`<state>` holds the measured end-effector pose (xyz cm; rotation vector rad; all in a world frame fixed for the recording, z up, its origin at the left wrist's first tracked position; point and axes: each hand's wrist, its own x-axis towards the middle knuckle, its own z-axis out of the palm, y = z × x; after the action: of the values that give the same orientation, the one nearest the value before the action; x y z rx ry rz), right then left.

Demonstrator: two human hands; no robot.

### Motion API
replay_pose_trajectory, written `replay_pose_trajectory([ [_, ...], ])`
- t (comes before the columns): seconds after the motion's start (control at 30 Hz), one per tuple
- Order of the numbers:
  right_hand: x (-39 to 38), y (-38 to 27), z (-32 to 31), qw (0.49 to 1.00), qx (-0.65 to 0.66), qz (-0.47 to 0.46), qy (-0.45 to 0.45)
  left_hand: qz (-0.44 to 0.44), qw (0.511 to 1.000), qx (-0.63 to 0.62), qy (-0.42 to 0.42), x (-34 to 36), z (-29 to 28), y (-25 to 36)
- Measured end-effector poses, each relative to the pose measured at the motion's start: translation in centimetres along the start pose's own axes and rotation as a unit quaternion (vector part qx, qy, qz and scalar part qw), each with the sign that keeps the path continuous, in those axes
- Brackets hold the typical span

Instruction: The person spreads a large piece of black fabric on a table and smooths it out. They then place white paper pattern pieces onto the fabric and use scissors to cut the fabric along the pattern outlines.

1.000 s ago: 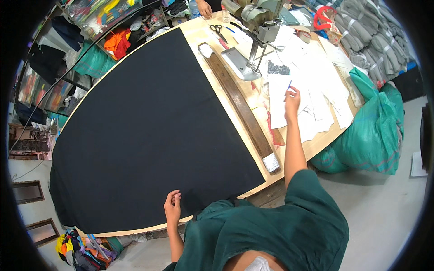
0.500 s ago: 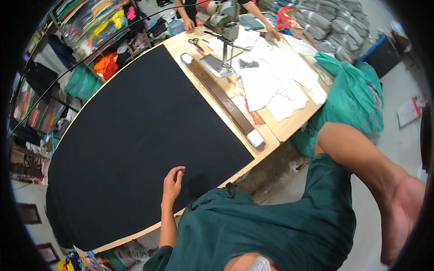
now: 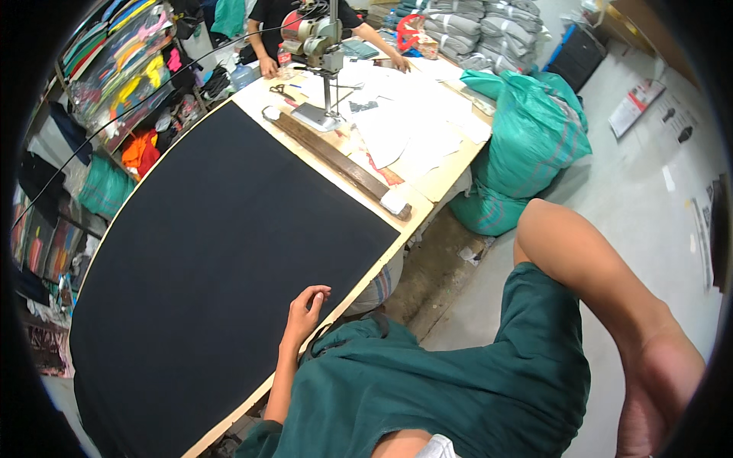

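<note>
A large sheet of black cloth point(image 3: 221, 244) lies flat over the left part of the table. My left hand point(image 3: 307, 309) hovers over or rests lightly on it close to the near edge; I cannot tell whether it touches. Its fingers are loosely bent, the thumb apart, with nothing held. My right arm is raised and bent, the elbow pointing out over the floor. At the lower right rim my right hand point(image 3: 666, 382) shows only the wrist and part of the palm, its fingers hidden. Along the cloth's right edge lies a long brown wooden bar point(image 3: 332, 156) with white-wrapped ends.
A cutting machine point(image 3: 324, 61) stands beyond the bar, near scissors point(image 3: 281, 92) and white paper pieces point(image 3: 412, 126). Across the table, a co-worker's hand point(image 3: 267, 67) rests on the edge. A green sack point(image 3: 534, 145) stands right of the table; shelves of folded fabric point(image 3: 122, 61) are at left.
The view has swung, showing more of the co-worker and the floor at right. My left hand has moved right, nearer the table's near edge. My right arm stays raised.
</note>
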<state>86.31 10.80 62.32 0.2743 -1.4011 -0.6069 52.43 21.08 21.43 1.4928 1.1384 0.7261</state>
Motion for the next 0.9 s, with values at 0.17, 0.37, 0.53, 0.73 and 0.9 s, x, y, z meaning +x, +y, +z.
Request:
replay_pose_trajectory([
  [0.17,-0.3,-3.0,2.2,0.999,-0.015,-0.021,0.022,0.004,1.0,0.001,0.003,-3.5,-0.8,-1.3],
  [0.37,-10.3,-3.2,3.7,0.987,-0.08,0.103,0.095,-0.021,0.997,-0.05,0.053,-7.7,-2.3,-3.3],
  [0.53,-33.1,-10.4,4.4,0.672,-0.162,0.723,0.009,-0.021,0.984,-0.128,0.12,-10.0,-2.9,-5.1],
  [0.73,-50.9,-40.6,-7.8,0.3,-0.208,0.817,-0.446,-0.034,0.974,-0.171,0.143,-10.6,-1.3,-6.7],
  [0.9,-52.8,-49.6,-18.7,-0.05,-0.137,0.89,-0.432,-0.07,0.982,-0.14,0.11,-9.3,1.8,-6.4],
])
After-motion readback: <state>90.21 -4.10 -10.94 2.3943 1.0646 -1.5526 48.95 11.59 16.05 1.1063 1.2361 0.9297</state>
